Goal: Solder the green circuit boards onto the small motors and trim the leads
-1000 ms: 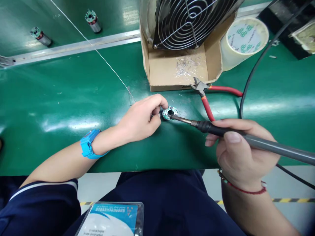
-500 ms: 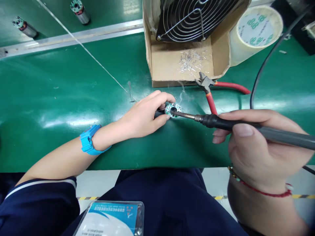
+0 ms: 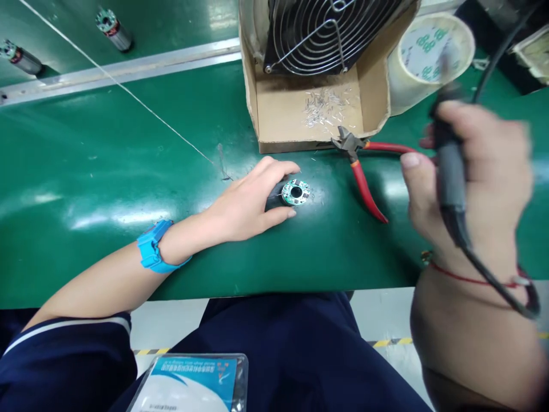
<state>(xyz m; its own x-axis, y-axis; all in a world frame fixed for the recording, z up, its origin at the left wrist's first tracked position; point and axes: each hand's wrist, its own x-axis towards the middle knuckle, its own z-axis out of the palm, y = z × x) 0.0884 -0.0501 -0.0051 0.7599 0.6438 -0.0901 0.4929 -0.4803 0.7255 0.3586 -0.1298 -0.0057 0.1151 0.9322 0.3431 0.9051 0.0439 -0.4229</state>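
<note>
My left hand (image 3: 244, 209) curves around a dark cylindrical motor (image 3: 274, 197) with a ring-shaped green circuit board (image 3: 295, 193) on its end. Thumb and index finger lie along either side, their tips apart from the board; the other fingers are hidden. A thin solder wire (image 3: 167, 123) runs from the upper left down toward this hand, and a fine end shows beside the board. My right hand (image 3: 480, 171), blurred by motion, is closed on a soldering iron (image 3: 449, 166), its tip pointing up and away in front of the tape roll.
Red-handled cutters (image 3: 362, 183) lie right of the motor. Behind them, a cardboard box (image 3: 278, 123) holds a black fan (image 3: 330, 40) and small metal clippings (image 3: 326, 109). A large tape roll (image 3: 429, 57) stands beside it. Two motors (image 3: 114, 31) stand beyond the metal strip (image 3: 128, 66).
The soldering iron has lifted off the circuit board and swung up and right with my right hand. My left thumb and index finger have spread a little away from the board.
</note>
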